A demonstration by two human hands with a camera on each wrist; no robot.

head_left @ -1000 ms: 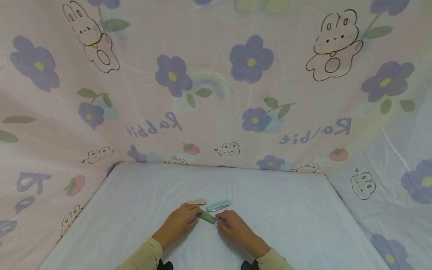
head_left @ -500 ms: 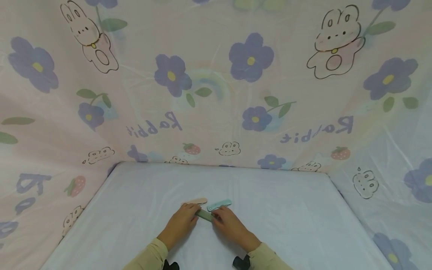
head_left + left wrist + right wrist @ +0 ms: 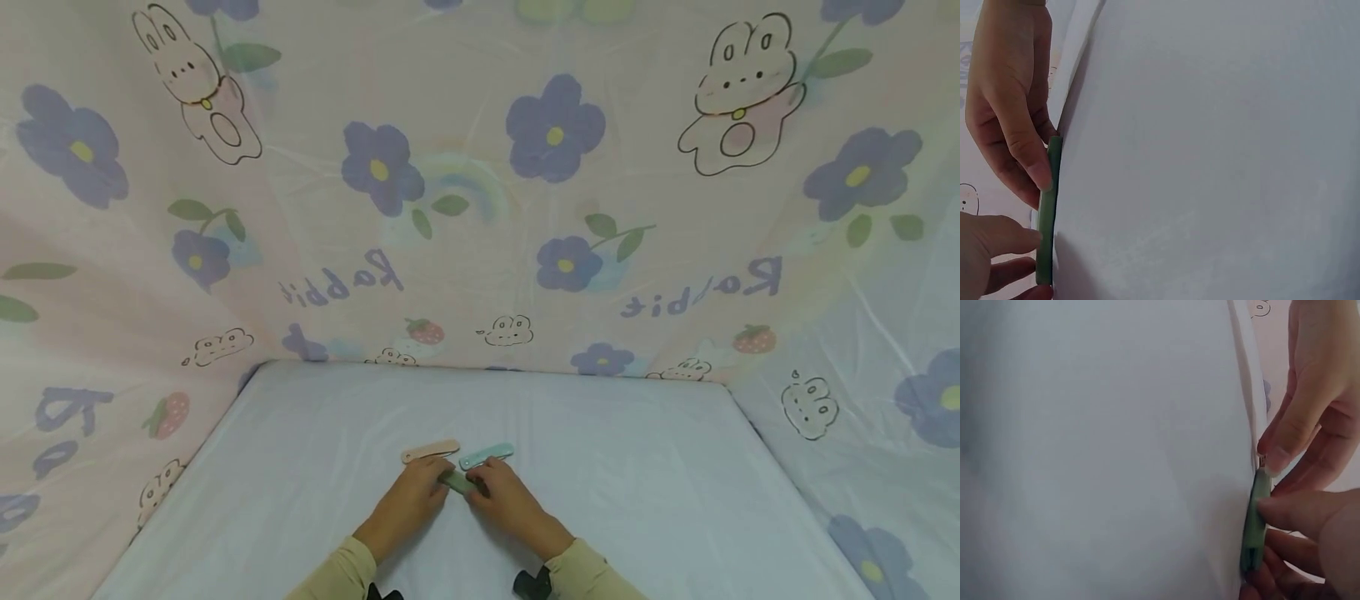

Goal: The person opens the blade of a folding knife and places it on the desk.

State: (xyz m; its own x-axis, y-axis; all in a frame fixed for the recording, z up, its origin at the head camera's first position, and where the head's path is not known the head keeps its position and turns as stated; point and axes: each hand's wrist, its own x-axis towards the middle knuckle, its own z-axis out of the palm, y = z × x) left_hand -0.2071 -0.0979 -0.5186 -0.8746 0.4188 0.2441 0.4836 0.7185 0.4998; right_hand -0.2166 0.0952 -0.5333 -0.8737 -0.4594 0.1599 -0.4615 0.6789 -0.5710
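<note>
A slim, long green bar (image 3: 455, 481), like the handle of a small folding tool, lies between both hands low over the white surface. My left hand (image 3: 408, 504) pinches its left end. My right hand (image 3: 510, 504) pinches the other end, and its fingers cover that part. In the left wrist view the green bar (image 3: 1046, 231) stands edge-on between the two hands' fingers. A small brownish metal bit (image 3: 1262, 460) shows at one end of the bar in the right wrist view. Just beyond the hands lie a similar peach bar (image 3: 430, 451) and a teal bar (image 3: 487, 456) with a narrow slit.
The white covered surface (image 3: 322, 417) spreads around the hands. Pale patterned curtains (image 3: 465, 275) with flowers and rabbits rise at the back and both sides. Dark camera mounts (image 3: 532, 583) sit near the wrists at the bottom.
My right hand has moved left onto the right end of the green bar and now pinches it. My left hand has shifted slightly right and down, uncovering more of the peach bar.
</note>
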